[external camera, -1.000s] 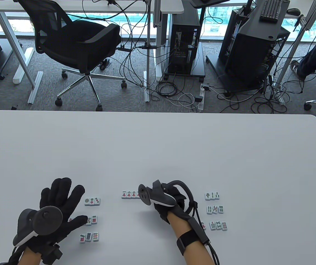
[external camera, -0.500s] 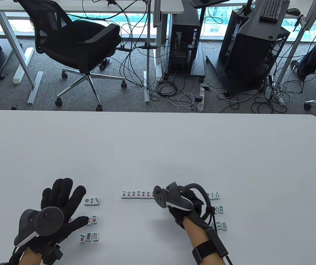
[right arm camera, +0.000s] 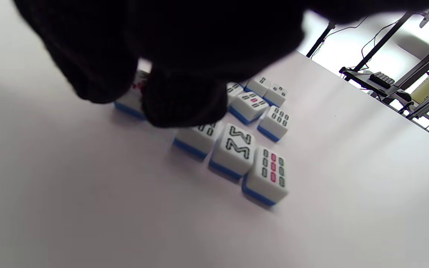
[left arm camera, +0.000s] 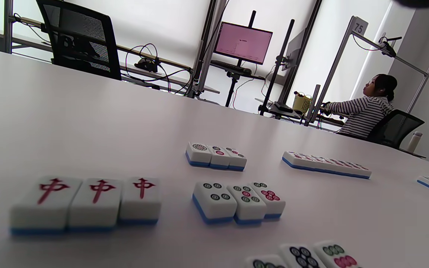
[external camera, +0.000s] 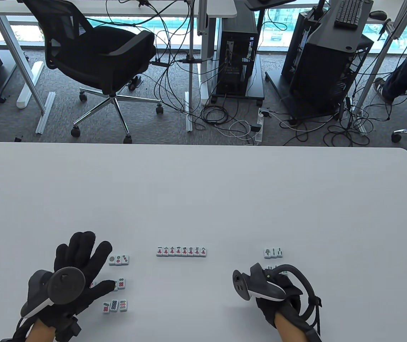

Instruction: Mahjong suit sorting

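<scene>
Fingertips [right arm camera: 184, 100] of right hand [external camera: 278, 295] hide tiles [right arm camera: 233, 149].

table [external camera: 203, 192]: smooth, matt white top with a faint sheen
tiles [left arm camera: 237, 201]: glossy white plastic faces, blue plastic backs, painted red, green and black marks
gloves [external camera: 82, 256]: black knit cloth, matt, slightly fuzzy
trackers [external camera: 260, 288]: hard plastic, matt black with smooth white shell
chair [external camera: 100, 53]: black mesh cloth back, shiny metal base
floor [external camera: 175, 121]: grey carpet, rough
</scene>
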